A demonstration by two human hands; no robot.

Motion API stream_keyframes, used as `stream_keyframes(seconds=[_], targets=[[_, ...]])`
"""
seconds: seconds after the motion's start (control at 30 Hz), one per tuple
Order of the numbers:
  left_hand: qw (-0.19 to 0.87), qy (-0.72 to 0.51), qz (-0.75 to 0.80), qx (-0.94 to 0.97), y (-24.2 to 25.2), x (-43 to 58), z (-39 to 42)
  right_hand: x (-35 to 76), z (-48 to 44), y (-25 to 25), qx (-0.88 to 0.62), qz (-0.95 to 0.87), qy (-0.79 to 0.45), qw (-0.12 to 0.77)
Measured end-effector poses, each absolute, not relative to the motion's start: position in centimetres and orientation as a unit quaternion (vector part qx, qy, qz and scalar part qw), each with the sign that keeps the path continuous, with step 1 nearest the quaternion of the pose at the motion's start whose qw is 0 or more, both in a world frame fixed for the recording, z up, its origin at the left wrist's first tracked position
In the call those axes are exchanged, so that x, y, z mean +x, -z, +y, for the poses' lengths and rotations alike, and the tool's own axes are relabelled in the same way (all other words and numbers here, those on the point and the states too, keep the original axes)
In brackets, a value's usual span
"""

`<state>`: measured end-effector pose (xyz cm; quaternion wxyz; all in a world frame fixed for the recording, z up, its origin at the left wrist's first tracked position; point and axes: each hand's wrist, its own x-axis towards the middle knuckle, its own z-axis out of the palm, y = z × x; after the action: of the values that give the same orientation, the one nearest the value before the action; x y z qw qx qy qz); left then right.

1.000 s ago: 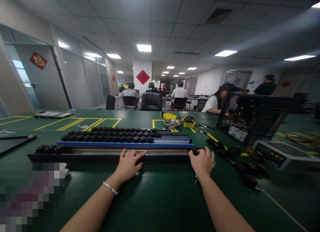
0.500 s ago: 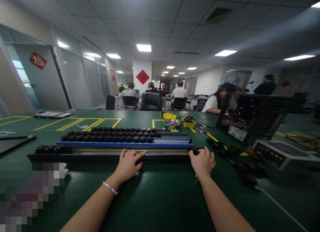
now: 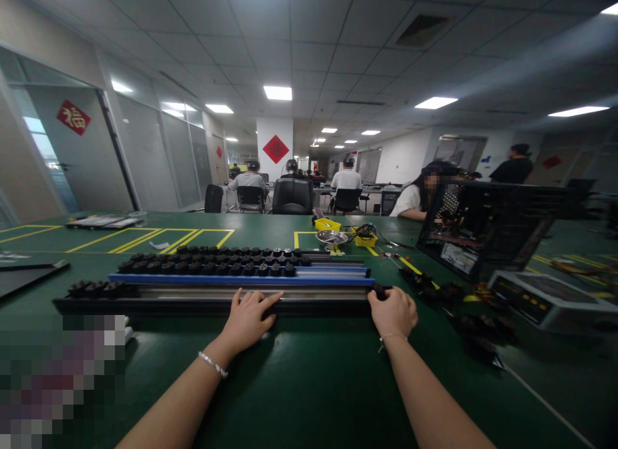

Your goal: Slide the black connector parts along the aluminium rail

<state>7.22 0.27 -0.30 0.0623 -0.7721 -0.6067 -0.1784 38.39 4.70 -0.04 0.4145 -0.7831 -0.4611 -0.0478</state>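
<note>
A long black rail (image 3: 193,305) with a silvery channel lies crosswise in front of me. My left hand (image 3: 248,314) rests on its middle, fingers spread, holding nothing. At the rail's right end my right hand (image 3: 396,310) is closed on a small black part (image 3: 383,291), mostly hidden by the fingers. Several similar knobbed black parts (image 3: 94,288) sit at the rail's left end. Just behind lies a blue rail (image 3: 241,280), and beyond it more rails carry rows of the same black parts (image 3: 207,266).
On the right are loose black parts (image 3: 483,330), a metal-cased power supply (image 3: 545,301) and an open computer case (image 3: 487,230). Farther back stand a steel dish (image 3: 331,237) and yellow trays (image 3: 327,224). A co-worker (image 3: 420,191) sits behind the case.
My right hand has shifted slightly to the right with the small black part. My left hand stays in place on the rail.
</note>
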Motion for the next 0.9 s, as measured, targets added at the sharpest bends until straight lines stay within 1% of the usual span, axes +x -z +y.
stream_keyframes(seconds=[0.37, 0.9], targets=[[0.055, 0.171, -0.607, -0.774, 0.01, 7.28, 0.12, 38.69, 4.58, -0.17, -0.791, -0.469, 0.028, 0.392], [0.066, 0.179, -0.604, -0.774, 0.35, 7.2, 0.22, 38.98, 4.77, -0.05, -0.79, -0.458, 0.038, 0.405]])
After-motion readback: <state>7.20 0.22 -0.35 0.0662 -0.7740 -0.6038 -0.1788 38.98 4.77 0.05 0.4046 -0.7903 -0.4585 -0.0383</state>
